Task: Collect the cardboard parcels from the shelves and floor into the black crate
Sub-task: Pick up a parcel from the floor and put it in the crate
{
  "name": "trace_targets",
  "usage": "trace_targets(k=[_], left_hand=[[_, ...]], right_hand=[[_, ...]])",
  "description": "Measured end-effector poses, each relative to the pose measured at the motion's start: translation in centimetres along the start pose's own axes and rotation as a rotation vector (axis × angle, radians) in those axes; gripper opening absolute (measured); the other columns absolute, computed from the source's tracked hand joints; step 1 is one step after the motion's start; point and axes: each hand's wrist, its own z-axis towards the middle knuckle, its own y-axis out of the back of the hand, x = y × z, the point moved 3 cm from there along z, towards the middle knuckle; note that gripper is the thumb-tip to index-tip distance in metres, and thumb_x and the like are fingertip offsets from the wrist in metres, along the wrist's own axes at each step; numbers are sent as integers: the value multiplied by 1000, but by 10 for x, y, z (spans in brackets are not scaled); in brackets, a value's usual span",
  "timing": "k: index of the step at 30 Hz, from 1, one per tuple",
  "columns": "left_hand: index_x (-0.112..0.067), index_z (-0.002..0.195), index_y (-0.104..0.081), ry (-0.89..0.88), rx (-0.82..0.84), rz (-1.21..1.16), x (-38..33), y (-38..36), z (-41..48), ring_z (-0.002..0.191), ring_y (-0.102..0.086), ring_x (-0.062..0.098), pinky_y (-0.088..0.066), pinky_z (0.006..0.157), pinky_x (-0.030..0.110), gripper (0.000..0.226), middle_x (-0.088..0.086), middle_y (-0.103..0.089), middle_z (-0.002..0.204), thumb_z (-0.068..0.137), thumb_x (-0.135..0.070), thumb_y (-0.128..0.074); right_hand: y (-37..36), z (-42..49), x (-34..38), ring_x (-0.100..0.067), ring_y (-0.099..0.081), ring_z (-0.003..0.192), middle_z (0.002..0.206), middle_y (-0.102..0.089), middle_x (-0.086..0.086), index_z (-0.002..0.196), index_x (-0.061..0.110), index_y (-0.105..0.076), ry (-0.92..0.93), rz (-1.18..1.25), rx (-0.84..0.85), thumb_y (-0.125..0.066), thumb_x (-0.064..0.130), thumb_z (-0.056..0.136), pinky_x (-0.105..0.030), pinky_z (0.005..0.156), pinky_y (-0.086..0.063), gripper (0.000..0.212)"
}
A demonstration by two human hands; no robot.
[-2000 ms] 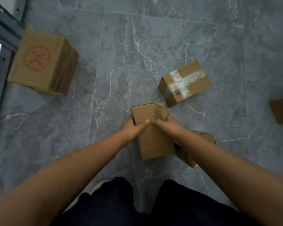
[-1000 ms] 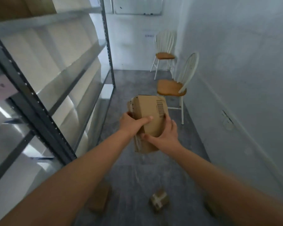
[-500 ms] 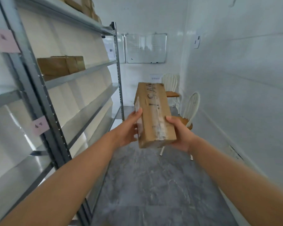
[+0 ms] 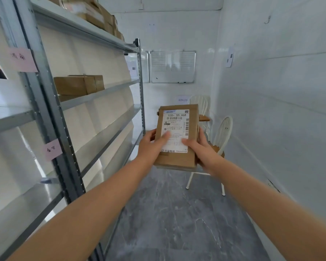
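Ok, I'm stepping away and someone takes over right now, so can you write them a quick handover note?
Left hand and right hand both grip one parcel, label facing the camera, held up in the air.
More boxes sit on the middle shelf; a stack lies on the top shelf.
The black crate is not in view.
Done: this parcel is in hand. Left: put it in the crate, then fetch the shelf boxes.

A storeroom: metal shelving (image 4: 94, 98) holding cardboard parcels (image 4: 77, 85).
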Motion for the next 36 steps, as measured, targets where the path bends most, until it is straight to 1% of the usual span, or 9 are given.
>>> trace_targets(k=[4,6,10,15,19,23,26,30,36], left_hand=[[-27,138,-39,145,241,-80,-1,4,-3,115,-57,16,-45,101,41,73,-1,-57,132,76,-51,-69],[-36,139,-36,200,373,-58,1,0,-8,120,-55,19,-40,106,49,78,-4,-57,132,70,-53,-69],[-43,133,-41,116,442,-160,-3,-18,-18,113,-62,17,-51,96,41,63,-8,-64,125,75,-48,-66],[-43,135,-40,20,483,-230,-13,-60,-26,110,-64,12,-55,86,33,58,-9,-64,125,80,-58,-53],[-37,137,-39,24,572,-289,-16,-111,-28,111,-63,13,-56,82,28,53,-6,-63,126,86,-47,-49],[-29,139,-40,40,736,-341,-22,-174,-28,107,-65,13,-56,81,30,44,-2,-64,124,95,-31,-43],[-33,139,-40,17,913,-314,-28,-226,-39,114,-61,15,-52,90,37,54,-3,-62,129,88,-51,-42],[-30,136,-44,-14,1112,-341,-37,-287,-69,110,-63,8,-55,75,21,65,-6,-62,127,82,-64,-35],[-29,123,-32,78,1274,-352,-49,-356,-126,93,-68,6,-58,69,29,45,-6,-64,114,91,-61,-36]], right_hand=[[11,-4,1,-18,-66,104,121,-64,9,136,53,-23,84,180,-20,-74,29,74,-41,85,-56,83],[14,-8,4,-21,-64,109,121,-65,8,134,52,-30,93,181,29,-74,29,73,-45,89,-54,78],[22,-16,8,-19,-64,110,124,-64,7,134,49,-33,93,140,106,-71,31,74,-43,91,-53,74],[52,-32,17,-21,-61,114,133,-57,4,143,46,-15,158,121,-16,-63,31,77,-45,95,-51,83],[92,-57,31,-22,-58,117,138,-52,3,145,43,-13,212,46,-188,-53,45,87,-50,98,-48,70],[141,-93,42,-18,-57,118,138,-52,2,146,35,-16,262,-26,-390,-40,38,97,-48,102,-45,55],[174,-131,53,-14,-58,117,134,-55,4,138,37,-30,317,-82,-547,-37,33,98,-42,101,-46,40],[207,-188,64,-7,-59,115,132,-55,9,137,39,-33,329,-196,-764,-39,41,94,-32,93,-51,44],[223,-279,69,-9,-56,119,134,-54,9,141,34,-30,305,-305,-1057,-41,45,89,-43,103,-44,54]])
